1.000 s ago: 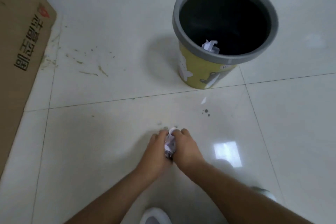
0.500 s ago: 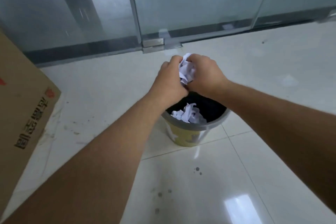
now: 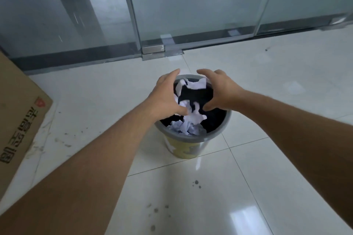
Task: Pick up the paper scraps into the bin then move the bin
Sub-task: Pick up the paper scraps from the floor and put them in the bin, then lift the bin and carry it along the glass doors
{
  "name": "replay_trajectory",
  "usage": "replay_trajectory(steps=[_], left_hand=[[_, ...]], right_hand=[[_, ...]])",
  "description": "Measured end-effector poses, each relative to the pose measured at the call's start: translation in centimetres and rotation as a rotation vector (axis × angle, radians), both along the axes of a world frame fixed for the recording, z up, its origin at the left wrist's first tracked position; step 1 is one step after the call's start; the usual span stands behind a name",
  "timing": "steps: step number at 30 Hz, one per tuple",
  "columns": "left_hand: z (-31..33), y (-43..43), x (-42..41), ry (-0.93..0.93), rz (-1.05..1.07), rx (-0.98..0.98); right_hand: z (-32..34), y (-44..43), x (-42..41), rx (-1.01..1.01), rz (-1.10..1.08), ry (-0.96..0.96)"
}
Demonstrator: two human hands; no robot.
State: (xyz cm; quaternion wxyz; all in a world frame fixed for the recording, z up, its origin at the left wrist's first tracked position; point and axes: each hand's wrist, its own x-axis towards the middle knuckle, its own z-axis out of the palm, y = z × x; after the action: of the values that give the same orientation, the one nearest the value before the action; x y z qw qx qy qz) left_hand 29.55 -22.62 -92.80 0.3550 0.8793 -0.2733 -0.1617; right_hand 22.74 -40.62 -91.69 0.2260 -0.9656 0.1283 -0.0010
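Observation:
A yellow bin with a grey rim and black liner stands on the white tile floor. Both my hands hover just above its mouth. My left hand and my right hand are spread open, fingers apart, palms facing each other. White paper scraps are falling between them into the bin, and more crumpled scraps lie inside near the front rim. A torn white piece is in the air near my fingertips, touching neither hand clearly.
A large brown cardboard box with printed characters lies at the left. Glass door panels with a metal floor fitting run across the back. Dark spots and smudges mark the glossy tiles in front of the bin.
My hands carried the scraps from the floor up over the bin, then parted and let the paper go; it is dropping into the bin.

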Motion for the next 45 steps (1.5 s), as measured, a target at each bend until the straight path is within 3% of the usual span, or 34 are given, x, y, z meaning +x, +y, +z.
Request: replay_trajectory(steps=[7,9,17,23,28,34,45], left_hand=[[-2.6,4.1,1.4,-0.03,0.364,0.042],[-3.8,4.8,1.4,0.031,0.439,0.081],[-6.0,2.8,0.8,0.165,0.406,0.092],[-7.7,1.7,-0.1,0.039,0.476,0.09],[-4.6,2.9,-1.6,0.131,0.531,0.05],[12.4,4.9,-2.7,0.184,0.572,0.027],[64.8,4.0,3.0,-0.013,0.632,-0.039]], right_hand=[[-3.1,-3.7,-1.6,0.023,-0.264,-0.118],[-4.8,-4.2,-2.4,0.075,-0.358,-0.057],[-8.6,-4.0,-3.3,0.278,-0.378,0.117],[-9.4,-3.2,-2.9,0.314,-0.425,0.039],[-5.9,-1.5,-4.2,0.333,-0.444,0.012],[11.4,-0.4,-4.3,0.357,-0.391,0.055],[62.1,-2.4,2.4,0.278,-0.319,-0.221]])
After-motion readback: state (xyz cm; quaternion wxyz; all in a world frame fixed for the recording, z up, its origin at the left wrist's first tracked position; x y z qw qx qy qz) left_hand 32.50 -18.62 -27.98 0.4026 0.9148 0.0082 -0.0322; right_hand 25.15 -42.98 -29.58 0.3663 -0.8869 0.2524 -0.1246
